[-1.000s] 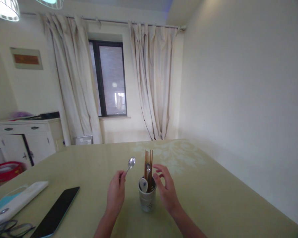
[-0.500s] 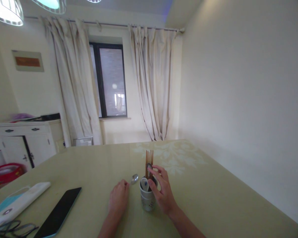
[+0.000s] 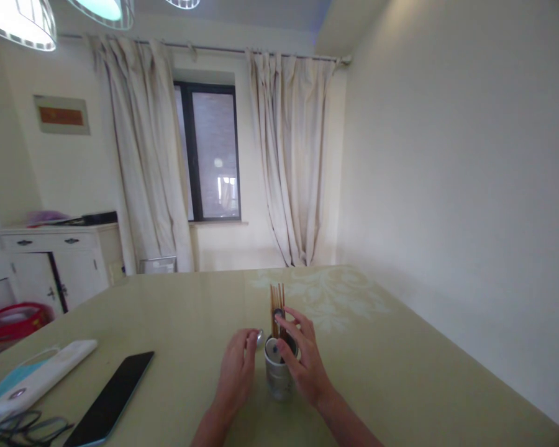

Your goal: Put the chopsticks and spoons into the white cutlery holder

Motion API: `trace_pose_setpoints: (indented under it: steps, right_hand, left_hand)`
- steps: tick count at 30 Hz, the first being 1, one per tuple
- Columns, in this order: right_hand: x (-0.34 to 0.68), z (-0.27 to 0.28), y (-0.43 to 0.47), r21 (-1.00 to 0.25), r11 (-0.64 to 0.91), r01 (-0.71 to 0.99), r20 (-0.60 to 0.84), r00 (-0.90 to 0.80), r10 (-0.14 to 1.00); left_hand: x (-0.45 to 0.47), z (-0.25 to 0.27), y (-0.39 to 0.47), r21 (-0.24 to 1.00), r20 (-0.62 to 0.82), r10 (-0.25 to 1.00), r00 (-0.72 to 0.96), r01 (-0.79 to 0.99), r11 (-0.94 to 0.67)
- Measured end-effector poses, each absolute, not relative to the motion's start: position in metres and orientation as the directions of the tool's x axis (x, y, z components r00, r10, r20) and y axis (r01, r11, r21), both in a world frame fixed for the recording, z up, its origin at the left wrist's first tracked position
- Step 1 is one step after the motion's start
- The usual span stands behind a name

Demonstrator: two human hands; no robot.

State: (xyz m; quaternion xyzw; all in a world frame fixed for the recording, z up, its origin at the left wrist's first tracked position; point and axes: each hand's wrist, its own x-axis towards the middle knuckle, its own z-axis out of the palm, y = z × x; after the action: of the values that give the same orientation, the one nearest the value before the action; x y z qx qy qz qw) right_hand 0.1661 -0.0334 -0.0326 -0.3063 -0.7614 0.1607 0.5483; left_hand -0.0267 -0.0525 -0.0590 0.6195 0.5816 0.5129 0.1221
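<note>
A patterned pale cup [image 3: 279, 380] stands upright on the table in front of me. Several wooden chopsticks [image 3: 277, 298], a dark-looking metal spoon and a white spoon [image 3: 272, 349] with a blue mark stick up from it. My right hand [image 3: 305, 357] reaches over the cup's right rim, its curved fingers at the bowl of the metal spoon [image 3: 278, 314] and its thumb lower down, beside the white spoon. Left of the cup, my left hand [image 3: 236, 366] is closed around another metal spoon [image 3: 259, 338]; only the shiny bowl shows, the handle being hidden by the fingers.
On the left of the table [image 3: 400, 385] lie a black phone [image 3: 114, 394], a long white device [image 3: 46, 375], a blue mask-like item [image 3: 12, 385] and glasses [image 3: 30, 428]. A wall [image 3: 470, 186] runs along the right side. Curtains [image 3: 293, 155] hang beyond the far edge.
My left hand has moved right with the spoon, nearer the cup. The chopsticks now lean slightly more left, while my right hand stays at the utensils. The view has shifted slightly.
</note>
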Motion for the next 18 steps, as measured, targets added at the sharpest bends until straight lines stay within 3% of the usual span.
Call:
trace_pose_setpoints:
  steps: [2, 5, 12, 18]
  right_hand:
    - [0.165, -0.033, -0.033, -0.565, 0.772, 0.292, 0.74, -0.234, 0.63]
    - [0.165, -0.032, -0.034, -0.562, 0.774, 0.291, 0.748, -0.219, 0.626]
    - [0.168, -0.025, -0.034, -0.552, 0.785, 0.28, 0.777, -0.167, 0.606]
    - [0.175, -0.019, -0.042, -0.492, 0.831, 0.259, 0.802, -0.237, 0.549]
  left_hand:
    - [-0.014, -0.052, -0.06, 0.817, 0.473, 0.869, -0.147, 0.441, -0.371]
    - [-0.002, -0.046, -0.067, 0.874, 0.405, 0.91, -0.084, 0.326, -0.359]
    - [-0.002, -0.047, -0.067, 0.908, 0.358, 0.932, -0.057, 0.253, -0.333]
    - [0.002, -0.045, -0.069, 0.912, 0.359, 0.932, -0.05, 0.229, -0.34]
